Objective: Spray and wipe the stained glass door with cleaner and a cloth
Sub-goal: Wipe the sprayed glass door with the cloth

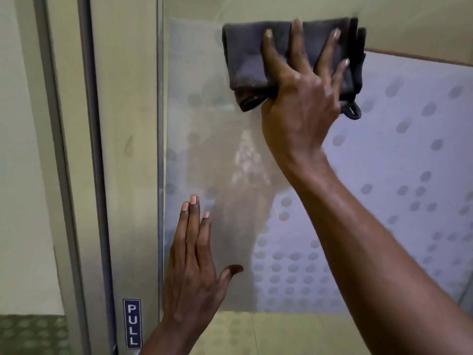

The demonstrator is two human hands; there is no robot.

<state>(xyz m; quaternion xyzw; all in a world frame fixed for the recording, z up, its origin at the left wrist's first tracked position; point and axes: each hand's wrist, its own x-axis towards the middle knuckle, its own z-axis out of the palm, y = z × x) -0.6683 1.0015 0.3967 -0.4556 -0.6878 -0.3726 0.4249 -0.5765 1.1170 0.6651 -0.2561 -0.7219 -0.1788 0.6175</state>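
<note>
Frosted and dotted, the door (384,175) fills the view. High on its glass a folded dark cloth (245,60) lies flat under the right hand (302,98), whose fingers are straight and spread wide; the thumb is hidden. Lower, the left hand (190,278) rests flat on the glass, fingers straight. At the left, the metal frame (128,149) carries a PULL sign (132,323).

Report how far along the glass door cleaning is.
Done: spraying appears over, since no cleaner bottle is in view. In hand: the right hand presses a folded dark grey cloth flat on the upper glass door, while the left hand rests flat lower down. Left: a pale blotchy patch below the cloth looks unwiped, residue or reflection unclear.
</note>
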